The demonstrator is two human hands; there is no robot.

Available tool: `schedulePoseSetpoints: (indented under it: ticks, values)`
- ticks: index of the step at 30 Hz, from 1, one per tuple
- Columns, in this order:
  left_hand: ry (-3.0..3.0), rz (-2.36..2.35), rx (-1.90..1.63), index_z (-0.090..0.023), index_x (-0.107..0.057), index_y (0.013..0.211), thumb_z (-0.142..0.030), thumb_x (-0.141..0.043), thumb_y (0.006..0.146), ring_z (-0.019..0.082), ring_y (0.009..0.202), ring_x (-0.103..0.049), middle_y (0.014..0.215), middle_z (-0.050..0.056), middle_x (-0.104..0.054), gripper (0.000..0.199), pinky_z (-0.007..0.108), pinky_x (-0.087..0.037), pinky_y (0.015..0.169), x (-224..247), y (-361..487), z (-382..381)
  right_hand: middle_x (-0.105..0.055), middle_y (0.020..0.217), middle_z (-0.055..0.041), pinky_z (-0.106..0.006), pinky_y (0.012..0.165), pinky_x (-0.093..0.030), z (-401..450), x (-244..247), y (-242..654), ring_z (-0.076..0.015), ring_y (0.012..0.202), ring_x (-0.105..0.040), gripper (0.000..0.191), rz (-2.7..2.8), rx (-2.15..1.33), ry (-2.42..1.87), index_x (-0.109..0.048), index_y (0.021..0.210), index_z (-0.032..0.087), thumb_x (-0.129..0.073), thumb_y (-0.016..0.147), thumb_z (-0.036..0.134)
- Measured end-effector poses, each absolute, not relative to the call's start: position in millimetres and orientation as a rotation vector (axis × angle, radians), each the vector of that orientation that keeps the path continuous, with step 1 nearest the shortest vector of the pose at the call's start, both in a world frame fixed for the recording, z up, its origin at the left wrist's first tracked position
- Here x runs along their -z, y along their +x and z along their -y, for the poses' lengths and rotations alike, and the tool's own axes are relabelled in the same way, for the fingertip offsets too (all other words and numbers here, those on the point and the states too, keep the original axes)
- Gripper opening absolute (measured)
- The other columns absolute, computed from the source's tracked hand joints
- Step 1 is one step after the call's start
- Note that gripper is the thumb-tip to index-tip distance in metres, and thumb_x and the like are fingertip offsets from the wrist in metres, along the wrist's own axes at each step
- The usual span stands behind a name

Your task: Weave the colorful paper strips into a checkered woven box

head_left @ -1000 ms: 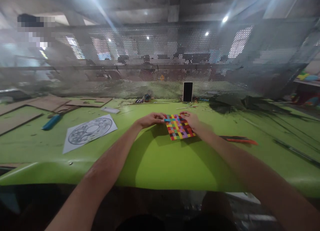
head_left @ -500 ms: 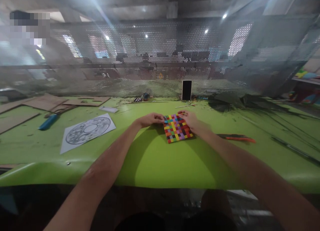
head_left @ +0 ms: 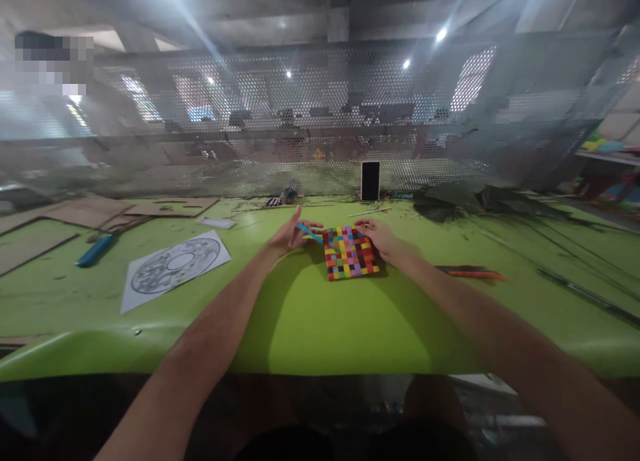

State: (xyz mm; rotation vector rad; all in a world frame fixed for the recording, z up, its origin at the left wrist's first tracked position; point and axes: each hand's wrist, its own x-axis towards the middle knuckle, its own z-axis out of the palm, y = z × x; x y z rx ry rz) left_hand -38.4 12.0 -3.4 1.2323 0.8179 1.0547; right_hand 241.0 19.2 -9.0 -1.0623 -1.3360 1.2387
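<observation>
A small square mat [head_left: 349, 254], woven from many-coloured strips, lies tilted on the green table covering. My right hand [head_left: 383, 241] grips its upper right edge, the fingers curled over the top. At the upper left edge a blue strip [head_left: 311, 233] sticks out from the weave. My left hand [head_left: 289, 236] is beside it, thumb raised and fingers apart, with the strip lying across the fingers. Whether any fingers pinch the strip from behind is hidden.
On the left lie a printed sheet [head_left: 176, 264], a blue-handled tool [head_left: 96, 250] and cardboard pieces [head_left: 100, 211]. An orange-and-black cutter [head_left: 473, 274] is near my right forearm. A dark tablet [head_left: 371, 180] stands at the back, before a perforated screen [head_left: 320, 114]. Dark leaves [head_left: 450, 198] lie right.
My left hand has moved slightly left off the mat's corner, and its thumb has lifted. The blue strip now projects from the mat. My right hand still grips the mat.
</observation>
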Motion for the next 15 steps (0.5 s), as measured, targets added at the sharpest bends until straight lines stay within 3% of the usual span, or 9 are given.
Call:
schedulePoseSetpoints:
  ticks: [3,7,11,15]
  values:
    - [1.341,-0.944,-1.039,-0.016,-0.059,0.062,-0.074,-0.067,0.079,0.02,0.081,-0.069,0.092,0.013,-0.074,0.061,0.033,-0.054,0.074,1.2,-32.5,-10.3,-0.076,0.085,-0.0025,-0.03,0.074,-0.058,-18.7,8.5,241.5,-0.015,0.072,-0.069,0.013,1.383,-1.271,-1.057,-0.073,0.093,0.019,-0.075,0.081,0.016]
    - [1.485,-0.998,-0.961,-0.015,-0.072,0.095,-0.049,-0.087,0.069,0.018,0.079,-0.068,0.091,0.008,-0.074,0.045,0.03,-0.052,0.072,-3.0,-18.6,-2.9,-0.076,0.082,-0.0026,-0.029,0.076,-0.057,-18.2,8.8,240.6,-0.015,0.073,-0.069,0.012,1.444,-1.266,-1.048,-0.075,0.089,0.018,-0.077,0.079,0.013]
    - [1.688,-0.919,-0.728,-0.016,-0.068,0.118,-0.032,-0.092,0.064,0.022,0.096,-0.071,0.1,0.008,-0.076,0.061,0.035,-0.054,0.087,-7.6,-9.9,2.9,-0.077,0.085,-0.0031,-0.03,0.079,-0.057,-17.1,8.2,238.8,-0.0151,0.076,-0.069,0.012,1.473,-1.227,-1.05,-0.076,0.091,0.019,-0.077,0.079,0.014]
    - [1.695,-0.798,-0.615,-0.018,-0.059,0.132,-0.022,-0.093,0.061,0.023,0.097,-0.072,0.106,0.009,-0.076,0.079,0.038,-0.056,0.091,-10.5,-13.9,3.9,-0.076,0.083,-0.0028,-0.029,0.075,-0.056,-16.0,4.7,238.5,-0.0153,0.074,-0.069,0.013,1.459,-1.206,-1.055,-0.075,0.093,0.019,-0.075,0.081,0.014]
